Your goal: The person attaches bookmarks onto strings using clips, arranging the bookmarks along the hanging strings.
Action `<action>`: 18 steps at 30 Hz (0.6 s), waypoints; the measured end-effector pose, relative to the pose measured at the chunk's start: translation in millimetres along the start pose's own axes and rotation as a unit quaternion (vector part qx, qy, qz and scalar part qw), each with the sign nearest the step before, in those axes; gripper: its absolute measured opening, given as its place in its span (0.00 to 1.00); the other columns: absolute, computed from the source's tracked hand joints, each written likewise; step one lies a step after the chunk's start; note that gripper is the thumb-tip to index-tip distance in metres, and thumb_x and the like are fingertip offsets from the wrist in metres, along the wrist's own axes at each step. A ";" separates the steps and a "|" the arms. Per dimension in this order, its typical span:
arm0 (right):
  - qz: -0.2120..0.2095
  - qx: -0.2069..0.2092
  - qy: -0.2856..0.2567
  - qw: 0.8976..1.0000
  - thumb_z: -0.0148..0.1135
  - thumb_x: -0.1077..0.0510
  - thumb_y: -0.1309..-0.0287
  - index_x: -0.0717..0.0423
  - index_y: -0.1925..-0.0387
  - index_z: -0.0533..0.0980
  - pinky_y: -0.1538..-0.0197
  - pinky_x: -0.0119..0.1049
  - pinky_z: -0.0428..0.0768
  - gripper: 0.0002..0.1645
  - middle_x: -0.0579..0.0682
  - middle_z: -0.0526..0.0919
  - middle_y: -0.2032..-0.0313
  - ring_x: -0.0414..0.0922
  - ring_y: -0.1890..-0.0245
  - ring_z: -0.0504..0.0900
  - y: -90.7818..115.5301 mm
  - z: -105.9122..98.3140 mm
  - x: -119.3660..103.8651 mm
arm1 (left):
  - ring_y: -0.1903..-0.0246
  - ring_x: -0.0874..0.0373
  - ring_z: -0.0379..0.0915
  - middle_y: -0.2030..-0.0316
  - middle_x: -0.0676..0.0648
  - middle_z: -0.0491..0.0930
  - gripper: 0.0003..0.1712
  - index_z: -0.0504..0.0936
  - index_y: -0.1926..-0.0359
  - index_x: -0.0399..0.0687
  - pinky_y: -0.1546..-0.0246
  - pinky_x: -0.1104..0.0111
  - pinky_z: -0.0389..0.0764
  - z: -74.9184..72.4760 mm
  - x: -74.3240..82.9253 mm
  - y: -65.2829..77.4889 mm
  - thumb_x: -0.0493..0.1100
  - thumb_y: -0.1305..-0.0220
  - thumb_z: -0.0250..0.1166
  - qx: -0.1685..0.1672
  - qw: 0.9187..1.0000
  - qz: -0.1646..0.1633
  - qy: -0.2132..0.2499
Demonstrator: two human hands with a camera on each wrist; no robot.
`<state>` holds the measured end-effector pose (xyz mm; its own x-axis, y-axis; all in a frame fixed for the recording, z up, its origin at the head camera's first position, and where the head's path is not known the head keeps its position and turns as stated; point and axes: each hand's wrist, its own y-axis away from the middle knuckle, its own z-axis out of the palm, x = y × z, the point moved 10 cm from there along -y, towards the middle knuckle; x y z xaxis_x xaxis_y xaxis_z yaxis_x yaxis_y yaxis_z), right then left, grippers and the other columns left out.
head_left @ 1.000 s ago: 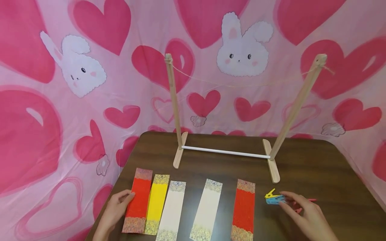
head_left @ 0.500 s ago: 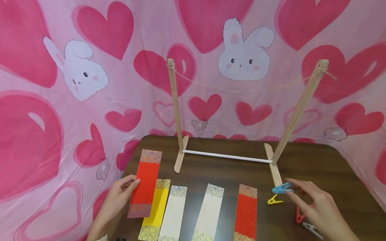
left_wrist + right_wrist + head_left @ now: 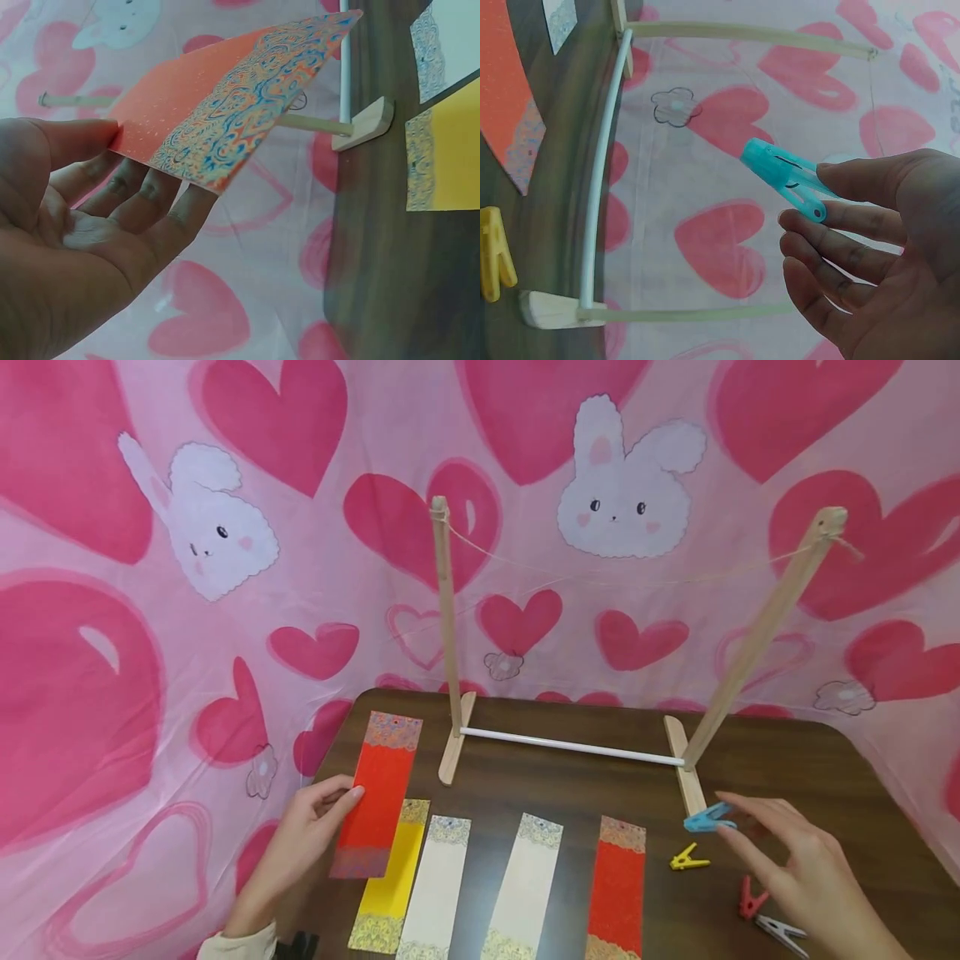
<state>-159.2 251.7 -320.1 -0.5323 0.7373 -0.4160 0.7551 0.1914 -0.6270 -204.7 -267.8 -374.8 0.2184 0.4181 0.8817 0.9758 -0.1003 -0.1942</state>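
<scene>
A red card strip with patterned ends (image 3: 380, 793) is pinched along its left edge by my left hand (image 3: 315, 827), raised over the left of the table. In the left wrist view, thumb above and fingers below grip the red strip (image 3: 217, 105). My right hand (image 3: 802, 860) pinches a blue clothespin (image 3: 708, 818) by its handle ends, near the stand's right foot. The right wrist view shows the blue clothespin (image 3: 784, 176) between thumb and forefinger, its nose pointing away from the palm. Below lie a yellow clothespin (image 3: 688, 858), a red clothespin (image 3: 751, 899) and a grey clothespin (image 3: 782, 933).
On the table lie a yellow strip (image 3: 390, 897), a white strip (image 3: 437, 889), another white strip (image 3: 525, 885) and a second red strip (image 3: 618, 889). Behind them stands a wooden frame (image 3: 447, 618) with a white crossbar (image 3: 573, 746) and a slack string between its post tops.
My left hand has lifted the red strip off the table, up and to the right. My right hand has raised the blue clothespin away from the other clothespins.
</scene>
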 end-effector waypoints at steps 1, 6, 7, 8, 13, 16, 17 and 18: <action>-0.004 0.002 0.000 1.000 0.77 0.74 0.63 0.55 0.46 0.82 0.58 0.14 0.69 0.36 0.42 0.82 0.58 0.24 0.59 0.73 -3.2 0.7 -2.0 | 0.72 0.54 0.82 0.69 0.45 0.83 0.08 0.82 0.56 0.42 0.67 0.66 0.84 -1.1 1.8 -0.5 0.42 0.29 0.61 0.000 1.000 0.005 -0.002; -0.019 0.004 -0.004 1.000 0.77 0.72 0.61 0.52 0.45 0.81 0.56 0.15 0.67 0.37 0.43 0.82 0.59 0.28 0.61 0.72 -19.6 -0.4 -9.9 | 0.73 0.54 0.80 0.71 0.46 0.82 0.05 0.82 0.58 0.44 0.67 0.67 0.84 -4.4 14.2 -10.2 0.40 0.29 0.61 0.010 0.999 0.039 -0.014; -0.020 0.001 -0.005 1.000 0.77 0.72 0.61 0.52 0.44 0.81 0.55 0.15 0.67 0.37 0.43 0.82 0.58 0.29 0.61 0.72 -21.8 0.0 -11.0 | 0.73 0.54 0.79 0.71 0.46 0.81 0.05 0.82 0.59 0.44 0.67 0.67 0.83 -4.5 15.7 -11.2 0.39 0.29 0.61 0.012 0.999 0.044 -0.020; -0.022 -0.001 -0.008 1.000 0.77 0.72 0.61 0.52 0.44 0.81 0.55 0.15 0.67 0.37 0.44 0.83 0.58 0.29 0.60 0.72 -23.7 0.1 -12.0 | 0.73 0.55 0.79 0.71 0.46 0.81 0.05 0.82 0.58 0.44 0.68 0.67 0.83 -4.3 16.5 -12.1 0.39 0.29 0.61 0.012 0.999 0.045 -0.022; -0.018 -0.005 -0.004 1.000 0.77 0.74 0.63 0.54 0.44 0.81 0.53 0.14 0.67 0.38 0.45 0.83 0.57 0.29 0.59 0.73 -27.5 -0.6 -10.2 | 0.72 0.54 0.81 0.68 0.46 0.83 0.06 0.83 0.56 0.44 0.66 0.66 0.84 -0.1 16.2 -15.9 0.40 0.29 0.62 0.006 0.999 0.037 -0.019; -0.011 -0.004 -0.004 1.000 0.76 0.74 0.63 0.54 0.45 0.81 0.52 0.13 0.66 0.38 0.46 0.83 0.58 0.28 0.59 0.73 -26.2 -1.2 -6.5 | 0.71 0.54 0.82 0.68 0.46 0.84 0.07 0.83 0.56 0.44 0.65 0.65 0.85 3.2 15.2 -17.8 0.41 0.29 0.62 0.000 1.000 0.028 -0.010; -0.009 -0.005 -0.005 1.000 0.76 0.74 0.63 0.55 0.45 0.81 0.52 0.13 0.66 0.37 0.46 0.83 0.58 0.28 0.59 0.72 -25.7 -1.0 -5.5 | 0.71 0.54 0.82 0.68 0.46 0.83 0.07 0.82 0.56 0.44 0.65 0.65 0.85 4.2 15.3 -18.4 0.42 0.29 0.62 -0.002 1.000 0.028 -0.010; -0.008 -0.005 -0.006 1.000 0.76 0.74 0.63 0.55 0.45 0.81 0.52 0.13 0.66 0.37 0.46 0.83 0.58 0.28 0.60 0.73 -25.1 -0.7 -4.6 | 0.71 0.53 0.82 0.68 0.46 0.83 0.06 0.82 0.57 0.44 0.65 0.65 0.85 5.3 15.4 -19.0 0.42 0.29 0.62 -0.004 1.000 0.028 -0.010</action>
<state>-175.4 244.0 -302.0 -0.5481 0.7268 -0.4140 0.7509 0.2096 -0.6263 -219.8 -254.7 -359.8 0.2731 0.4291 0.8610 0.9619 -0.1319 -0.2394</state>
